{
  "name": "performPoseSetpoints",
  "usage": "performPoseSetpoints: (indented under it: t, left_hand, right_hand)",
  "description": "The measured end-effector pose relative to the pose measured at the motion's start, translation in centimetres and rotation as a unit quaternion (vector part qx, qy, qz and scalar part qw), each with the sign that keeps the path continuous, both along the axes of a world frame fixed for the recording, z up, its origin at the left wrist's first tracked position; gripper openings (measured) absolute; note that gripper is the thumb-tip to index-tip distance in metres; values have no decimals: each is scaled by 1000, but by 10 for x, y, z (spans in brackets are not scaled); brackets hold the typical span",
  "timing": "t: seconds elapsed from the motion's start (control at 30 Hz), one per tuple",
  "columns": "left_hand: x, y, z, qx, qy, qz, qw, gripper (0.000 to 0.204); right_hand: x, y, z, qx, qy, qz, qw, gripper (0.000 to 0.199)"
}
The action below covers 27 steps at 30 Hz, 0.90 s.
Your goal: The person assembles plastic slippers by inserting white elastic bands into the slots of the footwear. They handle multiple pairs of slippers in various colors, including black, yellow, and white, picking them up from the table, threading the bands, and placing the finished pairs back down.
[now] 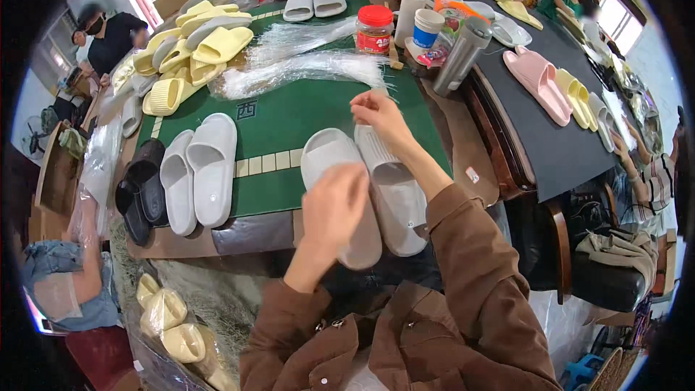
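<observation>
A pair of grey slippers lies toes away from me at the table's front edge. Over the left slipper hovers my left hand, smeared by motion, so its fingers cannot be read. My right hand is at the toe of the right slipper, thumb and fingers pinched together; whatever is between them is too fine to make out. Beyond lie bundles of thin clear plastic strands. Left of my hands are a light grey slipper pair and a black pair.
Yellow and grey slippers are heaped at the far left of the green mat. A red-lidded jar, a paper cup and a steel flask stand back right. Bagged yellow slippers lie below left. Other people sit around.
</observation>
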<state>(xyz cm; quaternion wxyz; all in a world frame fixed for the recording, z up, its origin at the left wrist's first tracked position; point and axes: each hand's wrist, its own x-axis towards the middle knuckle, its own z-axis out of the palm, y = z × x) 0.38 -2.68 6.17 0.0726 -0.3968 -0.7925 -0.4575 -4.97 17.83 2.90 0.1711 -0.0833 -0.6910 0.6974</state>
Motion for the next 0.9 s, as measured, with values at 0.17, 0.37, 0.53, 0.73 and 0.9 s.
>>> performPoseSetpoints:
  t: [0.17, 0.37, 0.53, 0.73, 0.9]
  left_hand:
    - [-88, 32, -10, -23, -41, 42, 998, 30]
    - [-111, 66, -39, 4, -167, 12, 986, 30]
    - [-102, 63, -34, 35, -190, 21, 981, 29]
    - [-95, 58, -29, 103, -196, 33, 975, 17]
    - [-93, 58, -29, 106, -174, 48, 978, 14]
  right_hand:
    - [5, -9, 7, -14, 12, 79, 997, 24]
    - [4, -9, 1, -50, 18, -18, 998, 19]
    - [6, -6, 9, 25, 2, -2, 1000, 20]
    - [12, -1, 6, -18, -4, -36, 999, 17]
    - [14, -1, 3, -25, -10, -17, 999, 15]
